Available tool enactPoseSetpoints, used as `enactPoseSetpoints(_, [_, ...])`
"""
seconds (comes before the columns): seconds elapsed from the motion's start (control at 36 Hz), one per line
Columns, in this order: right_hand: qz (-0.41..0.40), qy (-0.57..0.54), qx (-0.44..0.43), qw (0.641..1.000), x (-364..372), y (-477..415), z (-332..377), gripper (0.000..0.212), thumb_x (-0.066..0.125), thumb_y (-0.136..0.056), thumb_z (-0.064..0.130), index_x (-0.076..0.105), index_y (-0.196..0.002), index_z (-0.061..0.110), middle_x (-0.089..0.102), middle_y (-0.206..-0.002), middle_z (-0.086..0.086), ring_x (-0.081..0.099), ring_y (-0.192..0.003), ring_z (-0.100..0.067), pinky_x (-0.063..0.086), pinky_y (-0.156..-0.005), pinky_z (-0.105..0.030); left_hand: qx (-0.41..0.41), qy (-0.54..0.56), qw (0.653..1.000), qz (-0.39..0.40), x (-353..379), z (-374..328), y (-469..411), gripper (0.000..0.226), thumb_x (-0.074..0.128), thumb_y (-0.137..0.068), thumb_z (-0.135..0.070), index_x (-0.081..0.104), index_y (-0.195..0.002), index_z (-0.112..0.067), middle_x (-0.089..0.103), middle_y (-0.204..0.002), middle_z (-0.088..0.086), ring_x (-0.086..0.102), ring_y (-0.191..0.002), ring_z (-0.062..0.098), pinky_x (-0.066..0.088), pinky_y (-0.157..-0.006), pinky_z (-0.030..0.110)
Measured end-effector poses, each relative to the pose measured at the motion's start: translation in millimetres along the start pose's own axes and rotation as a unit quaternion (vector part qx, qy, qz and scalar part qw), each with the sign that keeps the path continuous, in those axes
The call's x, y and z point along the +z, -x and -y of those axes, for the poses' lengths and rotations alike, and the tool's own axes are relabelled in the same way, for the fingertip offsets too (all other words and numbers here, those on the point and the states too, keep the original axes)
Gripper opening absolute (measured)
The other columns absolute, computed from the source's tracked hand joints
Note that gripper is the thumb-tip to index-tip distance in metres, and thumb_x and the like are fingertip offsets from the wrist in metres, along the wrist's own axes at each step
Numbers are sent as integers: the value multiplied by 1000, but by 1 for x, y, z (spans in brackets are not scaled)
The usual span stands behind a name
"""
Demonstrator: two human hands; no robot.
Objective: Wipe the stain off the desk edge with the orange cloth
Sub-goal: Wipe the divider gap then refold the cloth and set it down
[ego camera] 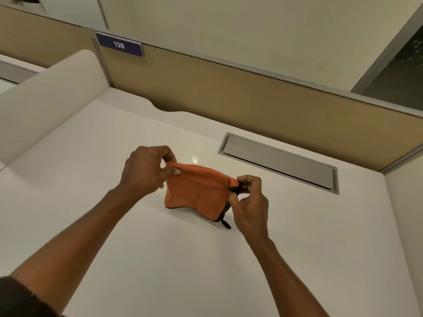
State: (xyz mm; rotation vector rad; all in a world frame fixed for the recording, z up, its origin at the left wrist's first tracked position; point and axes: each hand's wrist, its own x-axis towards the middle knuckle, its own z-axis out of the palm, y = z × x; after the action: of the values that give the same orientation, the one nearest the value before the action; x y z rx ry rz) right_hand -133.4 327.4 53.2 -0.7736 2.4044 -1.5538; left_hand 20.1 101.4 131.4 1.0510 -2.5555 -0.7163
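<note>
Atop white desk [91,225], beige partition [229,94].

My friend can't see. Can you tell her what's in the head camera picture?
Two hands, left hand and right hand, hold an orange cloth stretched between them above a white desk. Behind are a grey hatch and a sign reading 139.

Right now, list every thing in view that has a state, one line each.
orange cloth: folded, held up by its top corners, bottom edge touching the desk.
left hand: fingers pinched on the cloth's left top corner.
right hand: fingers pinched on the cloth's right top corner.
desk: no stain visible on the part in view.
cable hatch: lid closed.
</note>
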Motion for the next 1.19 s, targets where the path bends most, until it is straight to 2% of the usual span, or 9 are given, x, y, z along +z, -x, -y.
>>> enactPoseSetpoints(0.14, [-6,23,28,999,42,-63,-1,38,68,-88,5,46,-106,31,67,-92,16,69,-79,-13,54,-67,-29,4,-6,999,33,12,18,-73,18,92,-87,-21,74,-90,-21,80,-82,-3,77,-59,12,66,-67,39])
enactPoseSetpoints(0.22, [-18,49,33,998,63,-96,-7,35,65,-87,4,45,-104,27,63,-86,17,65,-78,-6,57,-70,-39,11,-6,1000,24,30,23,-108,14,89,-89,-15,75,-90,-14,79,-84,5,77,-71,24,66,-76,44])
enactPoseSetpoints(0.39, [10,91,40,995,81,-147,-22,37,67,-87,-5,53,-116,13,72,-99,-3,71,-88,-30,60,-81,-51,-2,8,1000,4,70,38,-156,11,79,-95,-7,78,-105,-8,82,-103,11,77,-94,32,58,-83,36])
enactPoseSetpoints(0.44, [18,98,51,994,84,-155,-27,37,67,-89,-5,55,-121,11,74,-105,-5,73,-94,-30,61,-85,-50,1,6,1000,24,83,44,-158,31,71,-99,-5,71,-130,-6,78,-125,17,76,-111,37,58,-95,40])
enactPoseSetpoints(0.5, [35,129,64,989,85,-156,-33,40,68,-91,-2,58,-127,12,73,-119,-9,71,-105,-29,60,-92,-47,19,-8,997,71,96,49,-154,60,70,-100,-9,48,-157,-5,63,-152,20,67,-131,40,54,-111,50])
enactPoseSetpoints(0.64, [143,250,26,957,86,-131,-57,43,60,-95,2,59,-136,15,59,-140,-9,55,-131,-29,52,-106,-45,71,-87,978,174,126,66,-132,76,68,-101,-31,35,-166,-12,32,-176,10,44,-154,37,46,-116,51])
enactPoseSetpoints(0.86, [290,372,-66,879,93,-98,-79,56,61,-105,19,45,-158,12,29,-174,-9,21,-163,-29,30,-128,-46,194,-265,913,243,158,104,-110,72,28,-117,-49,13,-174,-9,1,-184,11,-2,-172,25,2,-138,43])
enactPoseSetpoints(1.06, [315,404,-57,857,98,-81,-71,62,61,-104,22,36,-160,10,19,-176,-13,13,-165,-33,35,-125,-50,187,-319,894,252,158,100,-102,67,26,-118,-37,3,-174,-8,-7,-184,13,-9,-171,29,0,-138,47])
enactPoseSetpoints(1.19, [294,417,-81,856,80,-57,-68,60,63,-100,19,43,-156,12,33,-168,-19,36,-152,-38,41,-118,-47,178,-352,886,244,152,86,-84,72,40,-107,-19,12,-172,-4,2,-183,16,-6,-171,34,0,-138,49])
